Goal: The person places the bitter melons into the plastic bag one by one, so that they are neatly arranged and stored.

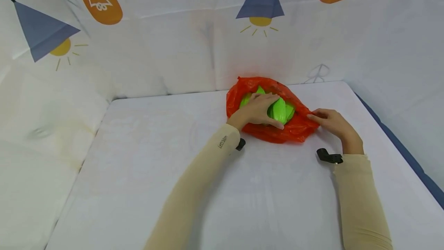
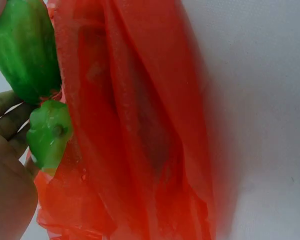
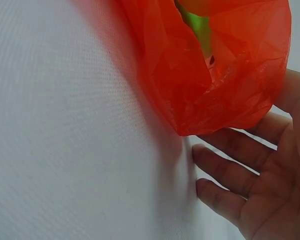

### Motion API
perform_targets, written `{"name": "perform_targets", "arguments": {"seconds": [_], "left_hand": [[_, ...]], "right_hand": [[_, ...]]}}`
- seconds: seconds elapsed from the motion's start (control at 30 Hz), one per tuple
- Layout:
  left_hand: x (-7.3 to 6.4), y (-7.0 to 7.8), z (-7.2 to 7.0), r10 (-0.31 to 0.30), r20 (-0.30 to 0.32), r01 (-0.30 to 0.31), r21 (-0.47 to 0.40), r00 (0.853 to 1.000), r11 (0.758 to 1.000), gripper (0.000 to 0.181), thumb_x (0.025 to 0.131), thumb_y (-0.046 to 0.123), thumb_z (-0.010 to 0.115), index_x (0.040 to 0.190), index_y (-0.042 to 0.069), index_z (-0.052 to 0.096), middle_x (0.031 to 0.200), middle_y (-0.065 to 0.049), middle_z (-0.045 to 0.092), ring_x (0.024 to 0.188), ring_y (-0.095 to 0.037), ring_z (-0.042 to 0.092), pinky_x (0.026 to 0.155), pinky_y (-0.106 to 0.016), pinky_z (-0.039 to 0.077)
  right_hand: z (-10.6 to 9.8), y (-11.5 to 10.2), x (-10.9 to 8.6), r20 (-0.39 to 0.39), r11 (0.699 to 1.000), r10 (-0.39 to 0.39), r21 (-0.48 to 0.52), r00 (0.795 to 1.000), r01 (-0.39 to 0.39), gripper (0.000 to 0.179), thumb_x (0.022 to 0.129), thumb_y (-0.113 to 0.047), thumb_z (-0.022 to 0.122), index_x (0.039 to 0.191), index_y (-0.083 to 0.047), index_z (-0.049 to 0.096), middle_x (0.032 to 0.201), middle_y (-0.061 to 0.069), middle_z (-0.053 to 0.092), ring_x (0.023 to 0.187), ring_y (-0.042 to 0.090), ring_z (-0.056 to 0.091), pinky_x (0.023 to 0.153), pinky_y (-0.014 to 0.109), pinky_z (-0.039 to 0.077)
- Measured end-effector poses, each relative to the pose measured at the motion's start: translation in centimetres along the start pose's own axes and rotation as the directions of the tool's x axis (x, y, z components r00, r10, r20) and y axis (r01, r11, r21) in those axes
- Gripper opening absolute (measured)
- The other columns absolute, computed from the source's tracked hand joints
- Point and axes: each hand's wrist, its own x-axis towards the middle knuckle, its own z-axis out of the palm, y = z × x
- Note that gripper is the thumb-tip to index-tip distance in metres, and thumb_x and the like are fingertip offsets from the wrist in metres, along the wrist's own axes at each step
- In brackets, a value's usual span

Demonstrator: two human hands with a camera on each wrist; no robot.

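A red plastic bag (image 1: pixel 288 132) lies with its mouth open near the back of the table. Several bright green ribbed vegetables, which look like bell peppers, are inside it. My left hand (image 1: pixel 258 109) reaches into the mouth, thumb and fingers curled round one green pepper (image 1: pixel 279 111). In the left wrist view a long ribbed pepper (image 2: pixel 27 50) and a smaller one with a stem dimple (image 2: pixel 50 135) show beside the fingers. At the bag's right edge my right hand (image 1: pixel 331 122) pinches the rim between thumb and forefinger, its other fingers spread below the plastic (image 3: pixel 230 170).
The bag rests on a white-covered table (image 1: pixel 156 165). Close behind stands a white cloth wall (image 1: pixel 166 49) printed with lamps and orange ovals. A dark blue strip (image 1: pixel 399 144) runs along the table's right side. Black wrist mounts (image 1: pixel 329 156) sit on both sleeves.
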Motion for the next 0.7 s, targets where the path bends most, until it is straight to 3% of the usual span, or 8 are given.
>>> {"name": "perform_targets", "arguments": {"seconds": [0.27, 0.4, 0.7], "left_hand": [[1.1, 0.9, 0.6, -0.035, 0.017, 0.033, 0.119, 0.999, 0.992, 0.111, 0.078, 0.076, 0.059, 0.159, 0.023, 0.004, 0.166, 0.008, 0.0, 0.153, -0.012, -0.002, 0.123, -0.043, 0.006], [1.3, 1.3, 0.8, -0.04, 0.024, 0.035, 0.176, 0.999, 0.984, 0.112, 0.08, 0.076, 0.057, 0.159, 0.022, -0.001, 0.166, 0.007, -0.01, 0.153, -0.012, -0.002, 0.123, -0.043, 0.005], [1.3, 1.4, 1.3, -0.056, 0.032, 0.048, 0.21, 0.998, 0.977, 0.115, 0.079, 0.081, 0.051, 0.158, 0.023, -0.011, 0.166, 0.003, -0.004, 0.153, -0.016, -0.001, 0.124, -0.043, 0.001]], "right_hand": [[0.1, 0.1, 0.1, 0.007, 1.0, 0.007, 0.006, 1.0, -0.007, 0.073, 0.097, -0.059, 0.045, 0.139, 0.001, 0.047, 0.133, 0.027, 0.051, 0.118, 0.041, 0.045, 0.1, 0.06, 0.044], [0.1, 0.1, 0.1, 0.002, 1.0, 0.006, 0.004, 1.0, -0.006, 0.071, 0.098, -0.057, 0.046, 0.138, 0.001, 0.048, 0.131, 0.027, 0.052, 0.117, 0.04, 0.046, 0.099, 0.059, 0.045], [0.0, -0.1, 0.1, -0.01, 1.0, 0.006, -0.006, 1.0, -0.006, 0.071, 0.097, -0.058, 0.046, 0.138, 0.001, 0.049, 0.13, 0.026, 0.054, 0.115, 0.039, 0.048, 0.097, 0.056, 0.047]]}}
